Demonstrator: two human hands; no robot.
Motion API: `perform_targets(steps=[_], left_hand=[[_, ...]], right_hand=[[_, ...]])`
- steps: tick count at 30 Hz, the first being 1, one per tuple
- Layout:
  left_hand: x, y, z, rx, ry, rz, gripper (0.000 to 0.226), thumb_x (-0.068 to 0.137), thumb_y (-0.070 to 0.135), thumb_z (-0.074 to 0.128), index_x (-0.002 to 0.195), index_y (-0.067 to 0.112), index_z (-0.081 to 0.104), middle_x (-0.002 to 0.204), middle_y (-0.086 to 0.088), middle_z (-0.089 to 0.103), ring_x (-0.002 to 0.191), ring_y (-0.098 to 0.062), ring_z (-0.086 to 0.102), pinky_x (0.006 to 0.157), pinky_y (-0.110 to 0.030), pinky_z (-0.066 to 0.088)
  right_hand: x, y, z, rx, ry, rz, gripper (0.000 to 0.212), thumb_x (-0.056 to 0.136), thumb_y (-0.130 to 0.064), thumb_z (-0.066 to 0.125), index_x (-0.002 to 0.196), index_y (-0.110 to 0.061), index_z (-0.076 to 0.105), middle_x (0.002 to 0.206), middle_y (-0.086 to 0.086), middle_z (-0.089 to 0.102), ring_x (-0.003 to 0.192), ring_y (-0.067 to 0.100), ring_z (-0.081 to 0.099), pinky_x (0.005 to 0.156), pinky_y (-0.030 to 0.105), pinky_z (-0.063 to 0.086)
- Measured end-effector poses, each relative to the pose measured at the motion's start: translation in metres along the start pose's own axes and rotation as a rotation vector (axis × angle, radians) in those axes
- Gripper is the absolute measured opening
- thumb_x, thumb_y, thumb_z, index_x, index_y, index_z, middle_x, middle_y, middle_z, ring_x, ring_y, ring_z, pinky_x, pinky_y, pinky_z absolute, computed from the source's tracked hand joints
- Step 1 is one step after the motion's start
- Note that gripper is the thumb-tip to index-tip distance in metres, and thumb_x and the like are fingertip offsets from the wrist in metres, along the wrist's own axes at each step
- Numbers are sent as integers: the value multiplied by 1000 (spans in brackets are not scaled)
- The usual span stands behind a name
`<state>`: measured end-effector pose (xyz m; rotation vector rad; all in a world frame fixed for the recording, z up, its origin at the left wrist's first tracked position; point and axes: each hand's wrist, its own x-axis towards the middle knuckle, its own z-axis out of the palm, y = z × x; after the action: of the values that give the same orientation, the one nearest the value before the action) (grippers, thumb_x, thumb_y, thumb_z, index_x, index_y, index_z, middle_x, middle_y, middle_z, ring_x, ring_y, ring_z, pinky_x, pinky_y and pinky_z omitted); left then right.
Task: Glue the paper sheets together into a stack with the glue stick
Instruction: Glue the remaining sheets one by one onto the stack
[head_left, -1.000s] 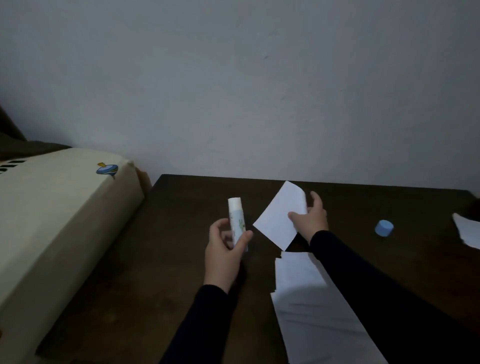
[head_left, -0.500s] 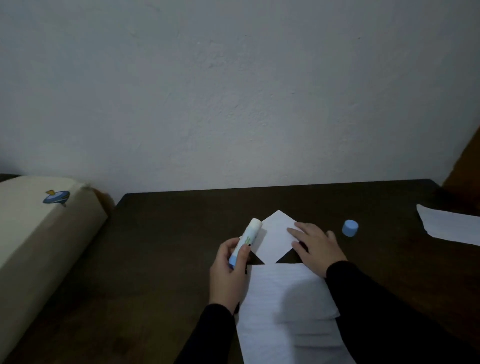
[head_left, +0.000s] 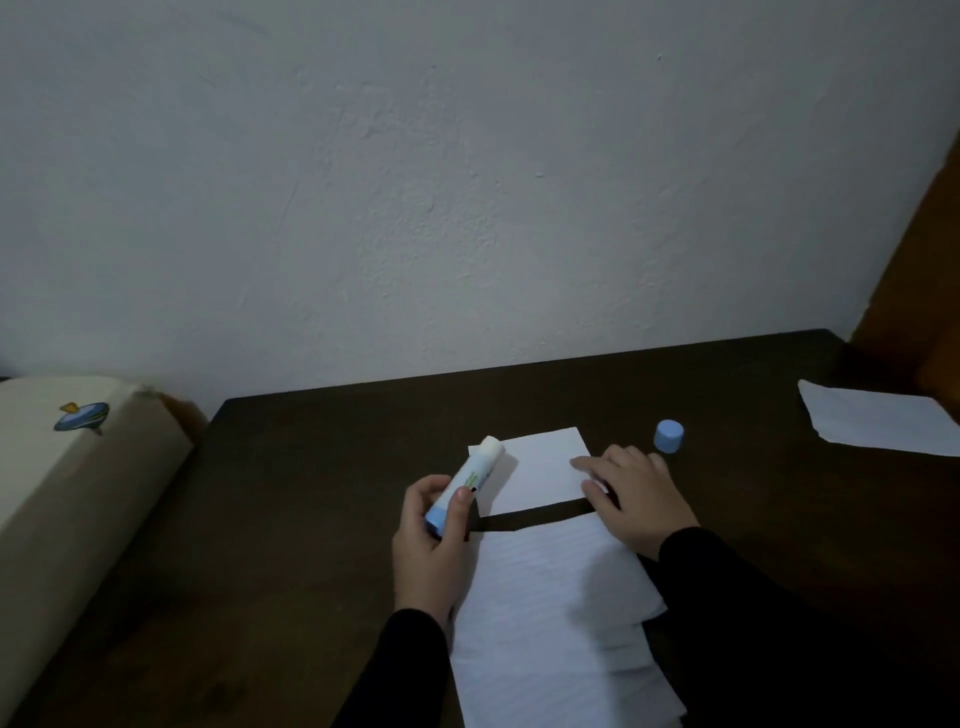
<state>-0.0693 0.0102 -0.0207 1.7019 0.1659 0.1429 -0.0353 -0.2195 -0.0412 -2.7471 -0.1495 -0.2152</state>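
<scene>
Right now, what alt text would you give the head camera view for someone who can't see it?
A person's left hand holds an uncapped glue stick over a small paper sheet that the right hand presses onto a dark table. More sheets lie nearer, and a blue cap stands to the right.

Uncapped glue stick (head_left: 474, 478) tilted over small sheet (head_left: 540, 467)

A cream box (head_left: 62, 467) (bearing a blue sticker (head_left: 81, 416)) sits left of the dark table (head_left: 311, 519), beneath a white wall (head_left: 467, 182).
</scene>
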Motion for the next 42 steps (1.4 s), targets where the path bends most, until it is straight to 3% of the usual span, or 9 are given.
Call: perform_targets(steps=[4,6,11,17,22,26,30,36,42], left_hand=[[7,1,-3,-173,22,-90,21,86,37,64,106,31,62,113,4,62,104,-14,60,83,-33,56],[11,9,0,-268,10,-135,28,85,37,65,112,30,63,114,2,63,105,-16,61,81,-33,55],[25,32,24,-385,-147,-156,32,84,36,66,115,26,65,115,-9,63,97,-18,62,82,-30,55],[37,38,64,-246,-278,-219,35,92,37,59,120,17,55,111,-10,65,82,-14,62,72,-26,53],[31,37,73,98,-298,110,29,89,22,67,112,30,51,105,7,66,91,-8,61,85,-27,51],[24,39,75,293,-361,287,30,91,23,63,117,25,48,96,11,61,86,2,59,72,-12,47],[19,37,79,394,-424,365,23,92,24,62,106,33,47,83,10,61,71,-2,57,65,-16,46],[18,38,82,503,-475,413,28,92,27,61,97,45,40,90,17,59,86,6,55,71,-9,43],[31,36,69,577,-433,373,31,93,27,60,115,38,41,103,17,55,95,5,53,78,-13,41]], right_hand=[[-1,6,-1,70,-20,31,44,97,-23,42,139,-35,44,139,-15,42,132,5,29,109,36,18],[2,4,-1,34,-101,40,46,96,-26,41,141,-37,42,146,-17,36,138,7,22,114,43,13],[-2,5,-2,7,-18,41,40,91,-41,49,132,-37,51,118,-14,44,121,6,34,104,33,18],[-2,6,0,8,-5,59,47,89,-37,52,136,-37,46,134,-14,39,131,7,28,105,35,17],[0,10,1,23,-59,47,59,80,-40,63,137,-38,44,135,-13,35,132,8,24,108,39,14],[0,12,3,33,-53,40,62,77,-41,65,136,-38,45,134,-13,35,132,8,24,108,39,13],[-1,12,2,52,-37,36,54,81,-37,63,133,-36,49,133,-13,37,131,9,26,109,40,14],[0,12,1,27,-54,25,50,84,-34,60,133,-35,49,131,-10,38,130,11,27,107,41,16],[1,10,1,-1,-85,47,56,84,-37,61,137,-35,45,133,-9,36,132,12,25,111,43,14]])
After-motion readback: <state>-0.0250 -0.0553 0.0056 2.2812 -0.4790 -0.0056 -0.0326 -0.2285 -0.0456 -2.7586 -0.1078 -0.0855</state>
